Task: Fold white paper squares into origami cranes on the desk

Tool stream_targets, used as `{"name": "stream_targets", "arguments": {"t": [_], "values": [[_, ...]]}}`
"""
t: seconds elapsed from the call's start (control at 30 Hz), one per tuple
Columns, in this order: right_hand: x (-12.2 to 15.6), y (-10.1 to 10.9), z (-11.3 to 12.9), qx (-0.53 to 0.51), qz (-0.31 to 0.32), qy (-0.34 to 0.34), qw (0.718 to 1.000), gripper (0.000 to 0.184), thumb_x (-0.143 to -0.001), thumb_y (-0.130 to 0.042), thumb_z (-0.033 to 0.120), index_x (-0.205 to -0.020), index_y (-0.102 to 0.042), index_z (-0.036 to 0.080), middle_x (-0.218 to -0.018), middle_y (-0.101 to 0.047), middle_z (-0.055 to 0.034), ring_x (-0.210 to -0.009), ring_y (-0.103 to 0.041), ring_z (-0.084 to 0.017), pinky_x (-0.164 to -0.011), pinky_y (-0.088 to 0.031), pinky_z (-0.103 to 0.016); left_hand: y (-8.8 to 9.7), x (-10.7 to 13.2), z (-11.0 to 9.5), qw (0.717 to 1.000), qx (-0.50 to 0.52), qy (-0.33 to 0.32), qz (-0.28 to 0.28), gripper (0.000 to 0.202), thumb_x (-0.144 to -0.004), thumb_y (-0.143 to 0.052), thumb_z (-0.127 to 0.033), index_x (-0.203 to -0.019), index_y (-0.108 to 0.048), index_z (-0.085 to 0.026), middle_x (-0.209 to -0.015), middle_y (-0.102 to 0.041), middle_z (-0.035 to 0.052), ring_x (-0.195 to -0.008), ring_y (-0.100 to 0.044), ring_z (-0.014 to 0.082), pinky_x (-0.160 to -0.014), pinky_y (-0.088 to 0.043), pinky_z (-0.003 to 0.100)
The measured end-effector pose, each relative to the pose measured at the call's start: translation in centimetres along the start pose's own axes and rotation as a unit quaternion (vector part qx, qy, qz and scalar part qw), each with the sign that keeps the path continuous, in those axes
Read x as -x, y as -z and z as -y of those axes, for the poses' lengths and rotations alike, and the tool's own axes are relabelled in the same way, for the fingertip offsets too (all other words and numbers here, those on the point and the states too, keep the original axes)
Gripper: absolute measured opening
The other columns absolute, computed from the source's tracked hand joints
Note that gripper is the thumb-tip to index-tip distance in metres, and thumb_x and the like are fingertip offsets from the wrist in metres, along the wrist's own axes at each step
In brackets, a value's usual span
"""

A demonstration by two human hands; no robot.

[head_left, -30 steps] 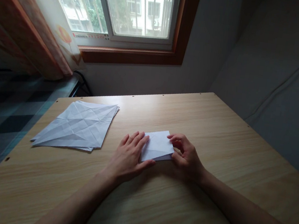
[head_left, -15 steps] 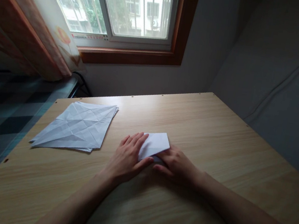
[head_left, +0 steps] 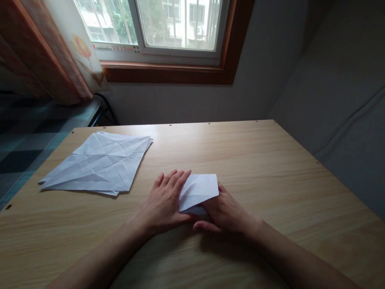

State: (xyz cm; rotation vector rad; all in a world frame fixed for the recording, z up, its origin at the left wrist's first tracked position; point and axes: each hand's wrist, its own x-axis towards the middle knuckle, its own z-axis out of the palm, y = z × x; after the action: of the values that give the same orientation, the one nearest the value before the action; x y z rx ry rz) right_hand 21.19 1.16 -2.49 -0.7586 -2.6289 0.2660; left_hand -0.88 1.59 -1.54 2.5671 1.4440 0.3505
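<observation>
A small piece of folded white paper (head_left: pixel 200 190) is between my hands near the middle of the table, its top flap lifted and a second layer showing under the near edge. My left hand (head_left: pixel 164 204) holds its left side, with the fingers along the far left and the thumb at the near edge. From the right, my right hand (head_left: pixel 227 212) reaches in with its fingers under the raised flap, so its fingertips are hidden. The right thumb lies apart, close to the tabletop.
A stack of creased white paper sheets (head_left: pixel 103 162) lies on the wooden table (head_left: pixel 264 170) to the left. Beyond the left edge is a surface with a checked cloth (head_left: pixel 28 132). A window (head_left: pixel 183 12) and a curtain (head_left: pixel 32 29) are behind.
The flap of the folded paper has risen and tilted, opening a gap at the near side. My left thumb has shifted off the top toward the near edge.
</observation>
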Motion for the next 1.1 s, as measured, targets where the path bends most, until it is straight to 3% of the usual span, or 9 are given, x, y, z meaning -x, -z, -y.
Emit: {"name": "stream_targets", "arguments": {"t": [0.23, 0.43, 0.67, 0.8, 1.0, 1.1], "values": [[-0.12, -0.03, 0.35, -0.04, -0.009, 0.024, 0.999, 0.055, -0.09, -0.05, 0.057, -0.124, -0.057, 0.014, -0.137, -0.054, -0.0172, -0.132, -0.045, -0.034, -0.112, -0.031, -0.047, 0.44, 0.12, -0.18, 0.999, 0.016, -0.031, 0.01, 0.1, -0.072, -0.066, -0.062, -0.15, -0.022, -0.017, -0.147, -0.042, 0.0185, -0.139, -0.034, 0.0371, -0.114, -0.02, 0.057], [-0.05, -0.81, 0.28, 0.042, 0.015, -0.011, 0.999, 0.067, -0.084, -0.058, 0.058, -0.126, -0.054, 0.005, -0.135, -0.051, -0.0272, -0.128, -0.043, -0.042, -0.105, -0.034, -0.057, 0.56, 0.08, -0.24, 0.999, 0.015, -0.045, 0.022, 0.11, -0.067, -0.065, -0.073, -0.151, -0.021, -0.017, -0.149, -0.041, 0.0187, -0.139, -0.032, 0.0389, -0.114, -0.02, 0.058], [-0.14, -0.44, 0.26, 0.017, -0.018, 0.005, 1.0, 0.067, -0.083, -0.056, 0.064, -0.115, -0.057, 0.006, -0.12, -0.056, -0.0244, -0.113, -0.05, -0.037, -0.097, -0.043, -0.052, 0.32, 0.16, -0.17, 1.0, 0.013, -0.025, -0.01, 0.093, -0.078, -0.057, -0.068, -0.148, -0.026, -0.016, -0.144, -0.046, 0.0191, -0.137, -0.037, 0.0361, -0.114, -0.024, 0.055], [-0.23, -0.34, 0.1, -0.008, -0.021, 0.015, 1.0, 0.056, -0.083, -0.056, 0.062, -0.106, -0.059, 0.01, -0.116, -0.058, -0.021, -0.11, -0.051, -0.035, -0.098, -0.042, -0.051, 0.1, 0.22, -0.07, 1.0, 0.009, -0.019, -0.021, 0.089, -0.08, -0.058, -0.064, -0.148, -0.026, -0.016, -0.143, -0.047, 0.0188, -0.136, -0.039, 0.0355, -0.113, -0.025, 0.054], [0.32, -0.21, -0.2, -0.066, 0.004, 0.006, 0.998, 0.056, -0.084, -0.062, 0.048, -0.128, -0.05, 0.014, -0.131, -0.056, -0.0167, -0.123, -0.049, -0.032, -0.105, -0.039, -0.045, 0.29, 0.14, -0.11, 0.999, 0.019, -0.035, -0.024, 0.098, -0.074, -0.067, -0.058, -0.149, -0.022, -0.015, -0.141, -0.05, 0.0193, -0.132, -0.044, 0.0351, -0.111, -0.029, 0.053], [0.26, -0.1, -0.07, -0.048, 0.009, 0.007, 0.999, 0.058, -0.083, -0.061, 0.053, -0.127, -0.052, 0.015, -0.134, -0.055, -0.0156, -0.125, -0.048, -0.032, -0.107, -0.037, -0.045, 0.37, 0.09, -0.2, 0.998, 0.038, -0.027, -0.035, 0.102, -0.068, -0.073, -0.055, -0.148, -0.025, -0.014, -0.137, -0.054, 0.0182, -0.125, -0.05, 0.034, -0.107, -0.036, 0.05]]}}
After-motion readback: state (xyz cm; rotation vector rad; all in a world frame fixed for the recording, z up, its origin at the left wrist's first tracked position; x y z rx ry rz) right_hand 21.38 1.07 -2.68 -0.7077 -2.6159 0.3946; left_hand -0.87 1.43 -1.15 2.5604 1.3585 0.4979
